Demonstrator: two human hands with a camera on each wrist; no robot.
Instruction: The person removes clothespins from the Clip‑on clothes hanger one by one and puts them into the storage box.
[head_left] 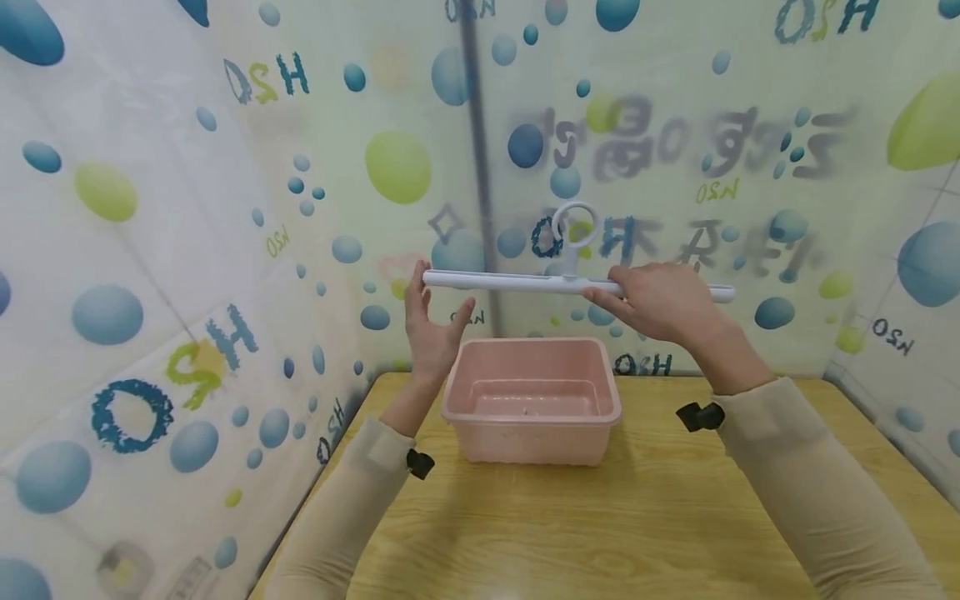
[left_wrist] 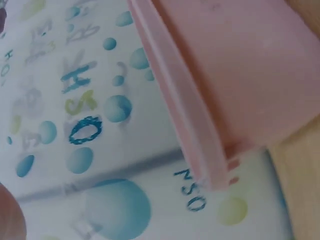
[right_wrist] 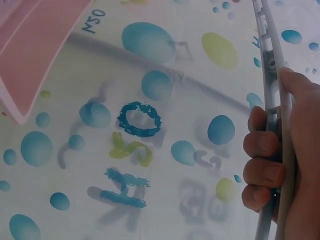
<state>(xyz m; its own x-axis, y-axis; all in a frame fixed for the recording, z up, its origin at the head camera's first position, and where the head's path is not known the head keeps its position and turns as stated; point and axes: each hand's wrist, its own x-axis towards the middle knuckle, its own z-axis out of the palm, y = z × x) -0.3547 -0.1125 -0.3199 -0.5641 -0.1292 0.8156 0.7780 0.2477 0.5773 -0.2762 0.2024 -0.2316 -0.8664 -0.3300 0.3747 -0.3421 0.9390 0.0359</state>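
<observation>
A long white plastic hanger point(head_left: 517, 282) is held level in the air, with a ring hook point(head_left: 575, 223) standing up on a short stem from its middle. My right hand point(head_left: 663, 302) grips the bar right of the stem. In the right wrist view, curled fingers point(right_wrist: 262, 172) wrap round the bar, whose underside is hollow and ribbed. My left hand point(head_left: 435, 329) is raised at the bar's left end, its fingers straight up by the tip and the thumb spread away. Only a blurred bit of the left hand shows in the left wrist view.
Behind and below the hanger, a pink plastic basin point(head_left: 532, 442) stands on the wooden table point(head_left: 525, 533). A sheet point(head_left: 405, 233) printed with bubbles and letters hangs at the back and sides. Both sleeves carry a small black clip point(head_left: 701, 417) near the cuff.
</observation>
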